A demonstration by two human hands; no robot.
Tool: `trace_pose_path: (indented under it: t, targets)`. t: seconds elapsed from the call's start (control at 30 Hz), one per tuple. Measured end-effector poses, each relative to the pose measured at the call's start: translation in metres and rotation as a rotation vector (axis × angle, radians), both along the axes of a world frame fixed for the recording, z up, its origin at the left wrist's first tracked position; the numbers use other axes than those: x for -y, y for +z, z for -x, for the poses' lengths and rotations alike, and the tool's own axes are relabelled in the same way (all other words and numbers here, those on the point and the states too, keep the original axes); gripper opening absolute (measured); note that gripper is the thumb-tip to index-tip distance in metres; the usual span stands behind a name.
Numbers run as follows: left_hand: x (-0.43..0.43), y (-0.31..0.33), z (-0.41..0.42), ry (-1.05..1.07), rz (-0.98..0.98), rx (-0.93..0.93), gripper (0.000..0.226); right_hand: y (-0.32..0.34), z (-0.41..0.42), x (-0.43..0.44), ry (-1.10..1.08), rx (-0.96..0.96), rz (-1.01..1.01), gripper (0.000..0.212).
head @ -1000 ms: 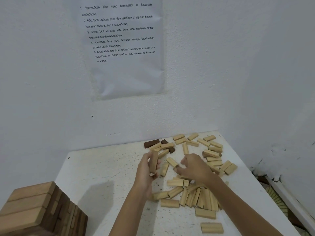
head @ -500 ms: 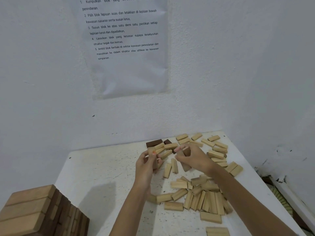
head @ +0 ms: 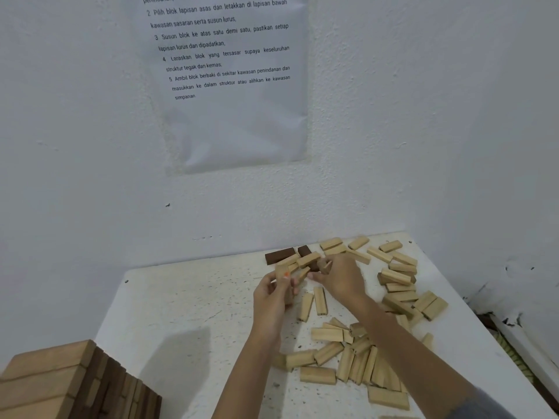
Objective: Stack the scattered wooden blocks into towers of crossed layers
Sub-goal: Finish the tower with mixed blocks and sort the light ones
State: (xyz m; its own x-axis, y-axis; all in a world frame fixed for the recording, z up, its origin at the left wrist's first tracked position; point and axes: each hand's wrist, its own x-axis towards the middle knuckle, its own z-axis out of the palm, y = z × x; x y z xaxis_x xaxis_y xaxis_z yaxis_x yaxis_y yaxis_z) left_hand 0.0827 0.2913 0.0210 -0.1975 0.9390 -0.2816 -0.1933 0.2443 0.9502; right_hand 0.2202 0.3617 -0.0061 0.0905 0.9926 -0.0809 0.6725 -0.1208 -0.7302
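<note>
Grips a pale block upright in the left hand, fingers curled round its lower part, above the white table not far from its far edge. Pinches a second block in the right hand, thumb and fingertips closed on it, just beside the left hand. Cannot tell whether either block touches the tabletop.

Scattered blocks strewn over the right half of the table, from the far right corner down toward the near edge. Densest in a heap under the right forearm, several lying side by side there. Two more nearly parallel, just on the near side of the hands. Two dark blocks by the far edge, partly under pale ones.

Tower of crossed layers by the near left corner, cut off by the frame and well apart from the loose heap; cannot tell whether on the table itself. Printed sheet stuck to the wall above the far edge.
</note>
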Motion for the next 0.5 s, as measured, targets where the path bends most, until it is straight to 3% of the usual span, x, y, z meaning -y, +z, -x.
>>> trace_pose_path:
  t: [0.07,0.2,0.4,0.5]
  targets:
    - [0.002,-0.003,0.001,-0.006,0.003,-0.017,0.016,-0.001,0.004,0.000,-0.003,0.046,-0.010,0.048]
    - [0.006,-0.007,0.003,-0.001,0.014,-0.041,0.019,0.000,0.005,0.002,-0.063,0.140,-0.051,0.043]
    - [0.016,-0.004,0.006,0.027,-0.016,-0.100,0.015,0.005,0.000,0.018,-0.103,0.020,-0.162,0.026]
    - [0.022,0.001,0.007,0.058,-0.040,-0.132,0.013,0.014,-0.004,0.030,-0.116,-0.137,-0.193,0.027]
